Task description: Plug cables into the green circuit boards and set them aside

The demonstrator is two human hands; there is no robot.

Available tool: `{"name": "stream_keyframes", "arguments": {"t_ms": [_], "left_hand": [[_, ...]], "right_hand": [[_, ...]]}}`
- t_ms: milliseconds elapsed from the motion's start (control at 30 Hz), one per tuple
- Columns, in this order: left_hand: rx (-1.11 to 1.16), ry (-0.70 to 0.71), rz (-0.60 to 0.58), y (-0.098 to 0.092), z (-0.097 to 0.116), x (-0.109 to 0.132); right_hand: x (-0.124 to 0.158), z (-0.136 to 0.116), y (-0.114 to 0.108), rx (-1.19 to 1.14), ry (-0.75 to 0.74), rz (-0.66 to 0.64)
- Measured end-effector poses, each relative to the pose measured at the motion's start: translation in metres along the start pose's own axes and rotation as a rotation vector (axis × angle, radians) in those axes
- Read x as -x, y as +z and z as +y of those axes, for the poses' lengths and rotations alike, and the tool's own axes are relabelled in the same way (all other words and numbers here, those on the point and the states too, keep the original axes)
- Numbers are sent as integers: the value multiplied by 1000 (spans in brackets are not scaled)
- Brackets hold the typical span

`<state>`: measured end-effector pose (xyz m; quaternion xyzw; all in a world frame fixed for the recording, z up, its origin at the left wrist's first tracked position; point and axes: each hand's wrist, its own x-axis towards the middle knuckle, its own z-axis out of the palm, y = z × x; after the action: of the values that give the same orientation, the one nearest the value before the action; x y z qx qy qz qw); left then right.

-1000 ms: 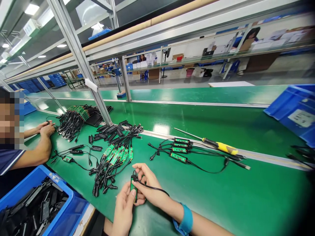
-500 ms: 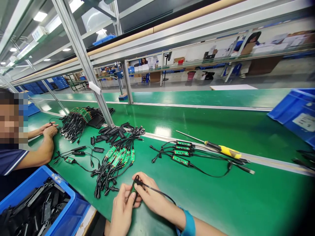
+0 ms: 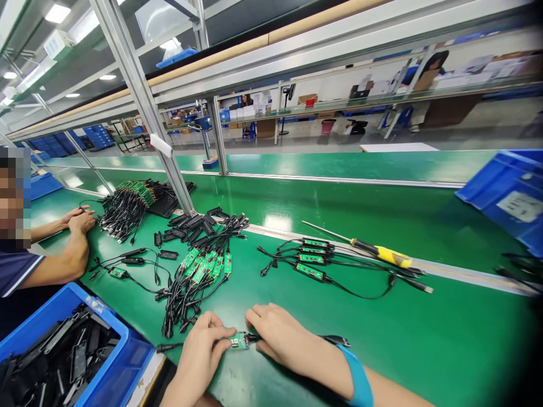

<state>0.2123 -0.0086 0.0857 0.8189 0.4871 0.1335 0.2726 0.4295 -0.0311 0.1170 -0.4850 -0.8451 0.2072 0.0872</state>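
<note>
A small green circuit board (image 3: pixel 238 340) with black cables at both ends lies level between my hands, low on the green bench. My left hand (image 3: pixel 206 345) pinches its left end between thumb and fingers. At its right end, my right hand (image 3: pixel 282 333) has its fingers closed on the black cable; a blue band is round that wrist. Just beyond is a pile of green boards (image 3: pixel 203 265) with black cables. Several boards in black casings (image 3: pixel 311 271) lie at the right, beside a yellow and black screwdriver (image 3: pixel 382 252).
A blue bin (image 3: pixel 123 345) of black casings stands at the lower left. Another person's arms (image 3: pixel 63 249) rest on the bench at the left, near a large cable heap (image 3: pixel 127 212). A metal post (image 3: pixel 146 107) rises mid-left; a blue crate (image 3: pixel 504 195) is at the right.
My hands have turned the board from upright to level and moved lower. My right hand has shifted right, from the board to its cable end. The view has moved slightly.
</note>
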Motion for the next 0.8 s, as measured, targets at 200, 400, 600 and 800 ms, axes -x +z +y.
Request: {"name": "stream_keyframes", "arguments": {"t_ms": [200,400,600,800], "left_hand": [[-46,14,-30,7,-8,1],[-34,10,-22,5,-5,2],[4,-18,-49,5,-6,2],[30,-10,-56,5,-7,1]], "right_hand": [[-4,11,15,-353,34,97],[-5,5,14,-261,11,84],[3,16,22,44,-198,118],[11,16,27,304,-321,208]]}}
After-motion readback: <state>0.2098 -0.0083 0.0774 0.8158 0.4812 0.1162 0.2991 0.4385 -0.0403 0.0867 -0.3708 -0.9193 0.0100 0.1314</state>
